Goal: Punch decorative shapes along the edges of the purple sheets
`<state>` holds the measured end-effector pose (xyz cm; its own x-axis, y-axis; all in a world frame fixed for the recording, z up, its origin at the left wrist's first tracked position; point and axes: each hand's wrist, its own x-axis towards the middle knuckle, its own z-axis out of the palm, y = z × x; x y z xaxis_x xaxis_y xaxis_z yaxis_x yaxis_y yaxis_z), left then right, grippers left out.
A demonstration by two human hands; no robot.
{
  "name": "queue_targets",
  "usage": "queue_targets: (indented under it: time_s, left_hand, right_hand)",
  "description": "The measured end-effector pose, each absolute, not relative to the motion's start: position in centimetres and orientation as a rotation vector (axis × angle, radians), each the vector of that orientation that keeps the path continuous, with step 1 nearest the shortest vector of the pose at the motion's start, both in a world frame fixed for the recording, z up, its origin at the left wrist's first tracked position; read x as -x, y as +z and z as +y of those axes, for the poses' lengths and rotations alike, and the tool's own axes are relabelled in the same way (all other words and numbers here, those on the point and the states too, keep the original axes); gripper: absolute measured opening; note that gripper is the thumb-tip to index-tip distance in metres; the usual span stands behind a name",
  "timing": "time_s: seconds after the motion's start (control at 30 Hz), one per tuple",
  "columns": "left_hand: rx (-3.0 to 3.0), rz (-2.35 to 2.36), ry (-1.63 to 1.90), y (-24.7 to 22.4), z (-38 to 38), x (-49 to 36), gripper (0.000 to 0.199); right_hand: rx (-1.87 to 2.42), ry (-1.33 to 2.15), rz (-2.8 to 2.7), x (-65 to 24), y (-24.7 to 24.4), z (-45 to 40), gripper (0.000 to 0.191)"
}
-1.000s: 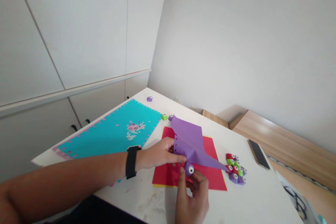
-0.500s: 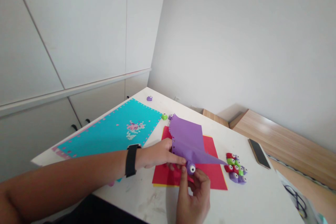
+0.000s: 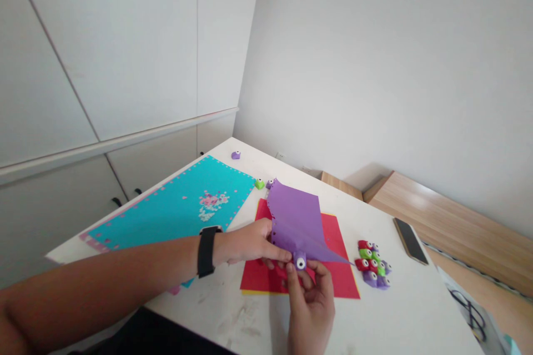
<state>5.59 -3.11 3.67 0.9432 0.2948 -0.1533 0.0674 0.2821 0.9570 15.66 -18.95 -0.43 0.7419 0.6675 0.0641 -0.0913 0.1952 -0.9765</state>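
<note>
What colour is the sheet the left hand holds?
The sheet is purple; the head view shows it.

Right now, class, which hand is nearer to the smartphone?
Right. The right hand is left of the smartphone; the left hand is farther left, pinching the purple paper.

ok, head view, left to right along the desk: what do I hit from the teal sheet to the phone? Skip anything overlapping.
Teal sheet → small green one-eyed piece → held purple sheet → cluster of red, green and purple one-eyed pieces → phone.
</note>
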Motion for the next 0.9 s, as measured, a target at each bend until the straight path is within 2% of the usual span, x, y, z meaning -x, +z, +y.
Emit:
queue_targets:
  time_s: [0.47,0.73,0.9]
  left_hand:
    - [-1.326,0.349,0.102,3.9,-2.8,-5.4,0.043]
    - [-1.342,0.344,0.105,4.0,-2.9,-5.5,0.042]
    - [-1.344,0.347,0.101,4.3,-2.9,-5.4,0.041]
  right_hand:
    - [1.148,0.800,-0.298,-16.3,0.1,-18.8,0.048]
    - [1.125,0.897,-0.315,-17.2,0.6,-19.2,0.062]
    - [1.081,0.912,-0.229,-17.5,0.1,-19.0,0.050]
